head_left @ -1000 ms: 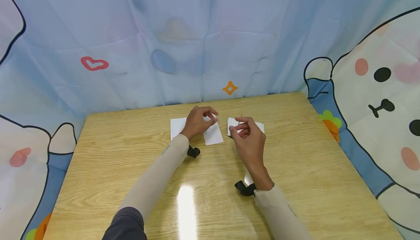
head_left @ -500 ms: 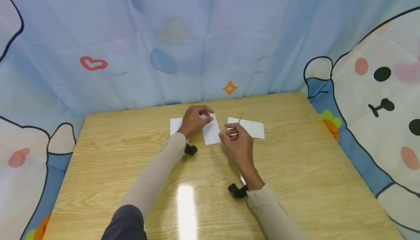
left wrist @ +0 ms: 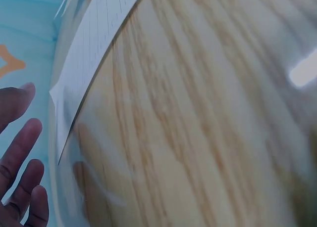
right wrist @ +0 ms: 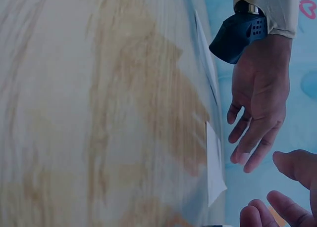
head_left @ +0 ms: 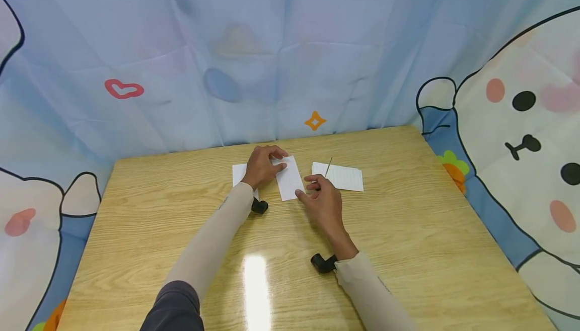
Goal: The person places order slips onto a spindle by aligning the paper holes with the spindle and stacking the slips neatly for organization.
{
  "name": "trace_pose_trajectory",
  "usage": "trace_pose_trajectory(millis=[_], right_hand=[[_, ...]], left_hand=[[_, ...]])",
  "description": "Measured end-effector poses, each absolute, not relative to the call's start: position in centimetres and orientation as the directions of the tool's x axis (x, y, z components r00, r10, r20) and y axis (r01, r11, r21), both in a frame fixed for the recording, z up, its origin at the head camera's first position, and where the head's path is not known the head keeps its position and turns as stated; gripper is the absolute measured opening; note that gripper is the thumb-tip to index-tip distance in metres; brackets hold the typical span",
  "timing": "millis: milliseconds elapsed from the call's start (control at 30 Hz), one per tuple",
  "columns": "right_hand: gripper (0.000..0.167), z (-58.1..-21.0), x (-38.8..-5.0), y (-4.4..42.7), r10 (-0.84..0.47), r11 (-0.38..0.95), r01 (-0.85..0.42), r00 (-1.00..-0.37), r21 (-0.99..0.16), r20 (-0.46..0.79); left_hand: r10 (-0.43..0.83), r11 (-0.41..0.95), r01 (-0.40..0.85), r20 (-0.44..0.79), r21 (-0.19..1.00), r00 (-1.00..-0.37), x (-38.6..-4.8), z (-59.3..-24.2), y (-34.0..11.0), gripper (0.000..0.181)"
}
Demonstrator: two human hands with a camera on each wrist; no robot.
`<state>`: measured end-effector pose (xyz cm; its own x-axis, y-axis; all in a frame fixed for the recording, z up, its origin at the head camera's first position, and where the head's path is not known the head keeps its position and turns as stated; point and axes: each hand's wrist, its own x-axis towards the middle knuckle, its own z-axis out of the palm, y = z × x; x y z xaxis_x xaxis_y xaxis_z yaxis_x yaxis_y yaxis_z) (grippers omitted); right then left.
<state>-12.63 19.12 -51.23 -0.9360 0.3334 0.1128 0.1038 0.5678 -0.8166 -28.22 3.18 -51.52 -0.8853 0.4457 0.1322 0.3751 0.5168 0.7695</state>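
- White paper, three lots across mid-frame, all on the wood table [head_left: 181, 230]: L sheet [head_left: 237, 172], mid sheet [head_left: 289, 182], R stack [head_left: 345, 178]. Prob. laid out in a row, within easy reach of both hands.
- L sheet: left of centre, partly under the L hand [head_left: 260, 166] in the head view; whether it meets mid sheet is hidden.
- L hand: over the gap btwn L & mid sheets; thumb & fingers apart, nothing seen btwn them. Prob. poised so as not to crease the paper. Its sleeve [head_left: 213, 240] has small dark lettering, too tiny to read.
- Mid sheet: btwn the hands, slightly turned; no legible text.
- R hand [head_left: 327, 202]: right of centre, thumb by mid sheet's lower right edge, contact unclear; fingers spread, no clear hold on anything.
- Thin brown stick [head_left: 328, 167]: rises just above R fingers, against R stack; lower end hidden, so can't tell why it's there.
- R stack: right of centre, edges stepped, prob. >1 sheet; ruled lines show, no readable words.
- Backdrop cloth [head_left: 254, 94]: upper frame, cartoon prints; no brand seen.
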Motion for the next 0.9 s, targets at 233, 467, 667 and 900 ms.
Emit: trace_pose_trajectory(millis=[233,467,667,900], right_hand=[[0.044,-52.1,-12.9,19.1,0.318,0.608,0.124,-0.943,-0.784,0.098],[0.046,-52.4,-13.1,19.2,0.306,0.640,0.171,-0.951,-0.749,0.044],[0.042,-52.3,-13.3,19.1,0.293,0.647,0.185,-0.956,-0.739,0.017],[0.041,-52.3,-13.4,19.2,0.290,0.663,0.194,-0.957,-0.723,0.009]], left_hand=[[0.421,0.568,0.348,0.100,0.746,-0.902,-28.5,-51.7,3.4,0.025],[0.434,0.584,0.343,0.075,0.736,-0.898,-28.6,-51.9,3.7,0.028],[0.439,0.625,0.361,0.071,0.692,-0.896,-28.7,-52.1,3.8,0.027],[0.447,0.639,0.372,0.069,0.674,-0.892,-28.7,-52.0,4.0,0.028]])
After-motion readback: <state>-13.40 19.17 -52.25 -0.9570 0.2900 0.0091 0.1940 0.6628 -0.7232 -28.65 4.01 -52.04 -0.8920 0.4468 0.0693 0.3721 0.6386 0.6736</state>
